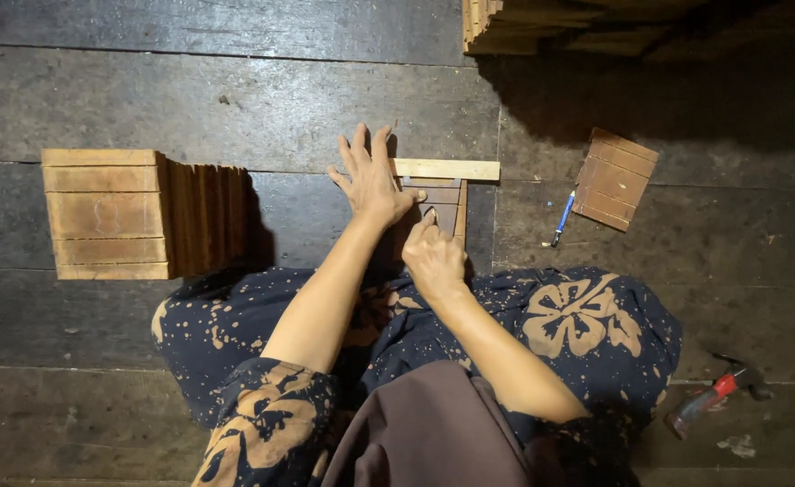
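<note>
My left hand (370, 176) lies flat with fingers spread on a small panel of brown wooden slats (447, 209) on the dark plank floor. A pale wooden strip (456, 169) runs across the panel's far end, and a second strip runs down its right side. My right hand (432, 257) rests at the panel's near edge, fingers curled with the fingertips pressed on the slats. I cannot tell whether it pinches something small.
A tall stack of slat panels (109, 215) stands at the left. One loose panel (616, 179) and a blue pen (563, 219) lie to the right. A red-handled hammer (713, 397) lies at lower right. More stacked wood (542, 22) sits at the top.
</note>
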